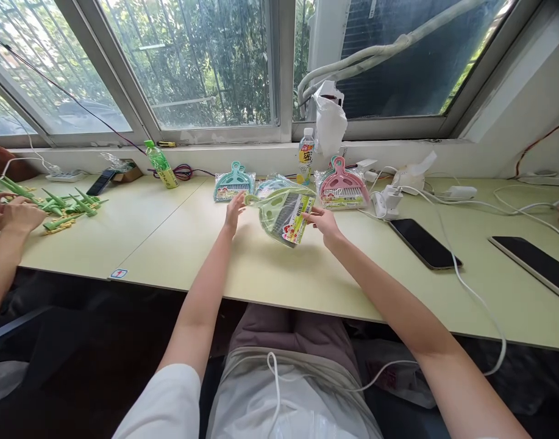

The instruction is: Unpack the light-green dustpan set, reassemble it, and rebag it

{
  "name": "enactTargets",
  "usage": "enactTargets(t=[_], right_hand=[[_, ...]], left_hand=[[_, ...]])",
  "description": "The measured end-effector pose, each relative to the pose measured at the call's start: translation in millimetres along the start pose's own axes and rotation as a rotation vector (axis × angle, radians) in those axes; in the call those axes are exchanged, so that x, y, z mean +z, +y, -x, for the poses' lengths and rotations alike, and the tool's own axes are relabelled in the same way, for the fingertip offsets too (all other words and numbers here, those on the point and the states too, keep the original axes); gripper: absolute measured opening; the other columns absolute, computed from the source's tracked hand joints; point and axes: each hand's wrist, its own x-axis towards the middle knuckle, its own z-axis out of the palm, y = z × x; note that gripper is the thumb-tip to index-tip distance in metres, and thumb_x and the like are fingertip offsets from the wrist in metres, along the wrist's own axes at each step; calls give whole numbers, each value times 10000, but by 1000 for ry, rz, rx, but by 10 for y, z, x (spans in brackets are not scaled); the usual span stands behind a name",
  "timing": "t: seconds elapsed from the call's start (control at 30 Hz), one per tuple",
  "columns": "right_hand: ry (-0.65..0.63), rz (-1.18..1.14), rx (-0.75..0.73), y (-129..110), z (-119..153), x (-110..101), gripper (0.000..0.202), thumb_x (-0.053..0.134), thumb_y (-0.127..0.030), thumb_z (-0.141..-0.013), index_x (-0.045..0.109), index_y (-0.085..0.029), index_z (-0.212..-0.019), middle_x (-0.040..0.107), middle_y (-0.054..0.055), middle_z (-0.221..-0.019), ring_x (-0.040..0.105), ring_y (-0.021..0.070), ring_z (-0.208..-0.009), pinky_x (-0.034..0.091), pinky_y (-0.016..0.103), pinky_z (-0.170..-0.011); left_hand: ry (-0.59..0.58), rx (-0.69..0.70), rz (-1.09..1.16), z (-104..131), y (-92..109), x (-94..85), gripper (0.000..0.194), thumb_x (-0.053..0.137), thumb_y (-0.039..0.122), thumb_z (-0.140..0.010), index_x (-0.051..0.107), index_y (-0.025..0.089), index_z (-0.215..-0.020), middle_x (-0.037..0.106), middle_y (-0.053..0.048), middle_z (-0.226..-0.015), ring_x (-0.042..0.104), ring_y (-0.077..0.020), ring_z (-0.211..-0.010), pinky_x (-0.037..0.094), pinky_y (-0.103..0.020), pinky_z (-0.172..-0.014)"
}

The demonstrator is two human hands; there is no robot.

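Observation:
A packaged light-green mini dustpan and brush set is held tilted just above the table, its label facing up and to the right. My left hand has its fingers closed at the handle end. On the other side, my right hand pinches the bag's edge beside the label. Behind it stand a packaged teal dustpan set on the left and packaged pink dustpan sets on the right. Between them lies a pale blue packaged set, partly covered by the green one.
A green-capped bottle and a yellow-labelled bottle stand near the window. Right of my hands are a phone, a charger and trailing white cables. At the far left, another person's hands handle green pieces.

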Motion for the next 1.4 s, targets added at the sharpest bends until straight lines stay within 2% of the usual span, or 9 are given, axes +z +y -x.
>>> enactTargets(t=[0.3,0.5,0.6,0.8,0.97,1.07,1.2,1.33,1.4], right_hand=[[-118,43,0,10,1,52,256,786,-249,-594,712,-172,-826,691,25,-698,566,135,-614,398,240,-501],[-105,95,-25,9,-19,5,274,792,-262,-581,717,-170,-828,664,5,-653,540,113,-562,372,220,-445],[10,51,-39,-9,-76,-80,320,805,-295,-563,709,-171,-843,662,1,-668,527,101,-535,335,216,-425],[182,-213,-42,-22,-222,-294,338,852,-330,-547,673,-200,-803,694,-3,-754,538,80,-538,416,217,-477],[181,-342,68,87,-221,-248,279,845,-258,-603,651,-198,-795,734,24,-840,665,136,-676,555,256,-620],[168,-306,73,131,-194,-190,263,838,-243,-634,646,-198,-808,736,23,-821,684,147,-687,582,276,-657],[178,-278,98,137,-183,-164,285,847,-258,-643,628,-204,-818,729,21,-784,691,160,-687,589,296,-670],[153,-300,64,126,-172,-150,297,850,-279,-627,634,-201,-815,725,25,-801,690,163,-709,582,290,-676],[151,-318,42,131,-159,-127,306,851,-291,-611,644,-199,-816,725,27,-817,685,160,-714,574,280,-666]], left_hand=[[-205,-11,-111,132,294,-35,594,581,698,-784,718,126,-868,742,-133,-864,678,-185,-672,542,-330,-704],[-271,-49,-135,127,197,-1,395,804,496,-663,664,150,-792,718,-78,-769,662,-167,-651,529,-319,-713],[-21,-74,-122,53,89,-137,321,722,452,-751,595,166,-822,702,-51,-755,656,-144,-611,496,-272,-657],[818,-356,-401,-27,38,-654,235,350,299,-953,502,201,-1102,681,-116,-1063,696,-207,-904,516,-326,-746],[950,-415,-483,21,135,-568,474,472,233,-880,368,123,-1329,396,-289,-1444,373,-362,-1391,405,-534,-1022],[941,-448,-563,97,207,-405,728,548,288,-838,212,104,-1457,142,-312,-1568,120,-393,-1494,299,-606,-1100],[819,-371,-514,158,256,-364,608,355,251,-905,236,222,-1500,305,-200,-1552,223,-349,-1482,311,-619,-1094],[496,-169,-201,108,226,-217,512,218,274,-968,319,260,-1469,478,-123,-1467,380,-230,-1421,347,-496,-1117],[181,-130,7,116,185,-14,445,290,358,-977,421,269,-1393,575,-100,-1377,470,-209,-1355,363,-457,-1113]])
